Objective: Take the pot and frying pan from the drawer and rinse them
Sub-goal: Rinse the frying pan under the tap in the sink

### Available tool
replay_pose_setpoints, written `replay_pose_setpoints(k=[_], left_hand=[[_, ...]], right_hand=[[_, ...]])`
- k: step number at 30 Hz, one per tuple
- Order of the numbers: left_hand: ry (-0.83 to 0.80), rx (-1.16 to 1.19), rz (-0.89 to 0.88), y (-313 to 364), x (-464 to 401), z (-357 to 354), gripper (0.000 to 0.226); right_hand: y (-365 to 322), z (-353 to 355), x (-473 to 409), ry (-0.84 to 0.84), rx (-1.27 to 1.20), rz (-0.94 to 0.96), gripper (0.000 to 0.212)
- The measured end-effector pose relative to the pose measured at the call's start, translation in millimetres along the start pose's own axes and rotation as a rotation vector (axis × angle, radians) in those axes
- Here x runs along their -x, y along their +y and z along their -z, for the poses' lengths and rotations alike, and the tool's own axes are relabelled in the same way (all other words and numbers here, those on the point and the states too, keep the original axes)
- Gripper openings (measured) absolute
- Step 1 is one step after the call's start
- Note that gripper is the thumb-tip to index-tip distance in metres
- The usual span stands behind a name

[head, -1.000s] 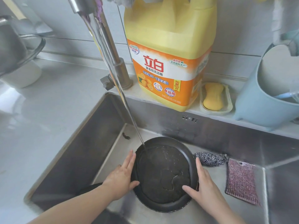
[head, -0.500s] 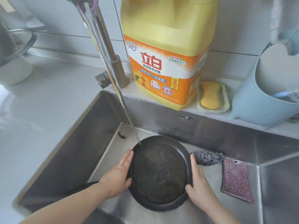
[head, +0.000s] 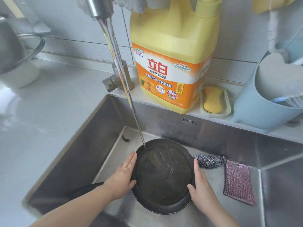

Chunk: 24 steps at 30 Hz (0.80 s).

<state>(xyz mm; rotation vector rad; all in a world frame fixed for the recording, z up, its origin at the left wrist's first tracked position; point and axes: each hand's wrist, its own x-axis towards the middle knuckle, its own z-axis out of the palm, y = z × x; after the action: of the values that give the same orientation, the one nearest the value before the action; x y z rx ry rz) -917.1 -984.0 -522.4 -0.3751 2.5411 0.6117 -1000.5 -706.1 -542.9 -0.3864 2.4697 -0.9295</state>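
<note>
A black frying pan [head: 164, 176] sits low in the steel sink [head: 91, 145], held between both hands. My left hand [head: 121, 179] lies along its left rim with straight fingers and the thumb hooked over the edge. My right hand [head: 201, 189] holds the right rim the same way, thumb inside the pan. Water from the tap [head: 98, 7] falls in a thin stream onto the pan's far left edge and spreads over its bottom. A dark rounded object [head: 83, 190] lies under my left forearm, mostly hidden.
On the ledge behind the sink stand a large yellow detergent jug [head: 172, 63], a soap dish with yellow soap [head: 213, 100] and a blue holder [head: 255, 110]. A steel scourer [head: 208, 160] and pink sponge cloth [head: 237, 182] lie right of the pan. A metal vessel with glass lid [head: 14, 53] stands on the counter left.
Both hands keep their hold on the pan's rims. The water in the pan has spread from a patchy film to cover most of its bottom.
</note>
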Motion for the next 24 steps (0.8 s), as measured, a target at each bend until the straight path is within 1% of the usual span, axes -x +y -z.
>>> replay_pose_setpoints(k=[5,11,18,24], left_hand=[[-0.004,0.003,0.010,8,0,1,0.091],[0.024,0.022,0.005,16,5,10,0.091],[-0.008,0.064,0.003,15,14,22,0.088],[0.022,0.102,0.006,22,34,52,0.088]], right_hand=[[4,-7,-1,0.050,0.022,0.005,0.089],[1,-8,-1,0.097,0.034,0.007,0.089],[-2,-3,-4,0.072,0.012,0.033,0.089],[-23,23,-3,0.071,-0.039,0.073,0.085]])
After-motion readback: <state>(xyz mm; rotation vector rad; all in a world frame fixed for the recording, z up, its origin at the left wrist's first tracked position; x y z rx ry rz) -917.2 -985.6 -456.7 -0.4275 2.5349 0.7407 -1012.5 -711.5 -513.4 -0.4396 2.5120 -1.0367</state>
